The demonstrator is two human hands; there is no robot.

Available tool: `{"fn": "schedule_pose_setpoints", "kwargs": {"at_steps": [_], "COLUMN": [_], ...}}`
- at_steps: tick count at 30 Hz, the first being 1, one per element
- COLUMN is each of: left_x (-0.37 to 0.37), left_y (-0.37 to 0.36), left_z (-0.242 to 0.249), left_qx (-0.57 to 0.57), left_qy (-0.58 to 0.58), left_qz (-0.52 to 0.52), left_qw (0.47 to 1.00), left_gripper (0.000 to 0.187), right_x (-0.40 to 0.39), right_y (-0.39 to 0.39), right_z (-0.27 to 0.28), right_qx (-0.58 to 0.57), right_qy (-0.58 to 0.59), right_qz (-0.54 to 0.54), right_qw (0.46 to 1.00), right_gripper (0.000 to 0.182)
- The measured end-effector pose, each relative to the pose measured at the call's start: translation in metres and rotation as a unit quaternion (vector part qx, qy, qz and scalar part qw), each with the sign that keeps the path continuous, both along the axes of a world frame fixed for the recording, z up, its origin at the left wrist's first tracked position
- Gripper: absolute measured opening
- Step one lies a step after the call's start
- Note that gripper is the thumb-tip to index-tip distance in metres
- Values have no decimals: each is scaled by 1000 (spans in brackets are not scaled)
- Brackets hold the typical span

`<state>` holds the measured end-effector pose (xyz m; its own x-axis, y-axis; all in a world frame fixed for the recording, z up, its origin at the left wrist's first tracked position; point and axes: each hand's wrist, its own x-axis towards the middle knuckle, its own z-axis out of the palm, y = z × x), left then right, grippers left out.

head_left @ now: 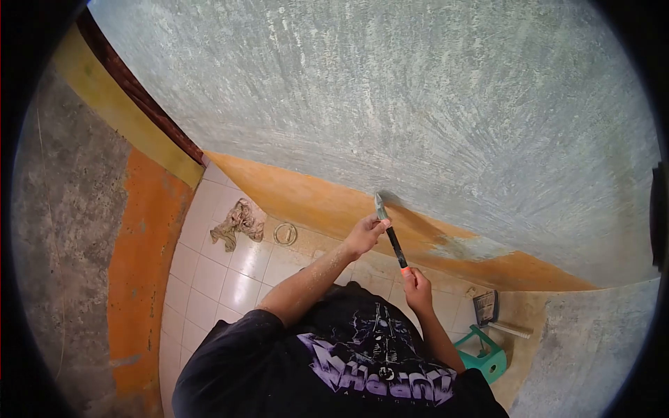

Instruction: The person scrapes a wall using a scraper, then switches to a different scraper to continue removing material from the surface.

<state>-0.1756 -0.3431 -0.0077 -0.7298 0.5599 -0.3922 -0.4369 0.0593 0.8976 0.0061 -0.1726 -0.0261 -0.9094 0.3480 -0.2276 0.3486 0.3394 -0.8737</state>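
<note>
A scraper (395,245) with a black handle and an orange band near its lower end slants across the middle of the view. My left hand (366,235) is closed on its upper part, just below the grey blade end, and dust coats that forearm. Lower down, my right hand (418,289) grips the handle by the orange band. The blade tip meets the wall near the line where rough grey-green plaster (390,97) changes to an orange strip (300,195). Exactly how the tip touches the wall is too small to tell.
On the pale tiled floor (207,276) lie a crumpled cloth (240,221) and a round ring-like item (285,234). A green plastic stool (486,357) and a dark dustpan-like object (486,308) stand at lower right. A grey and orange wall (139,279) borders the left.
</note>
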Motion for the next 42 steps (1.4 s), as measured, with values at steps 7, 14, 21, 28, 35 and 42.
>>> {"fn": "schedule_pose_setpoints", "kwargs": {"at_steps": [7,14,21,28,35,42], "left_x": [0,-1,-9,-8,-10,-12], "left_y": [4,-9,-17,-25,-29,-34], "left_z": [-2,-2,-3,1,-1,-1], "left_qx": [2,-7,-15,-19,2,-5], "left_qy": [-25,-17,-10,-16,-29,-23], "left_qz": [3,1,23,39,75,72], "left_qw": [1000,1000,1000,999,997,997], "left_gripper": [49,48,47,46,40,42], "right_x": [-1,0,-12,-16,-23,-24], "right_y": [-2,-24,-27,-39,-45,-57], "right_z": [2,-6,11,-4,8,6], "right_qx": [-28,-7,23,2,23,11], "right_qy": [6,7,3,0,-7,15], "right_qz": [-10,-13,7,2,-1,-9], "right_qw": [1000,1000,1000,1000,1000,1000], "right_gripper": [35,35,38,40,40,40]}}
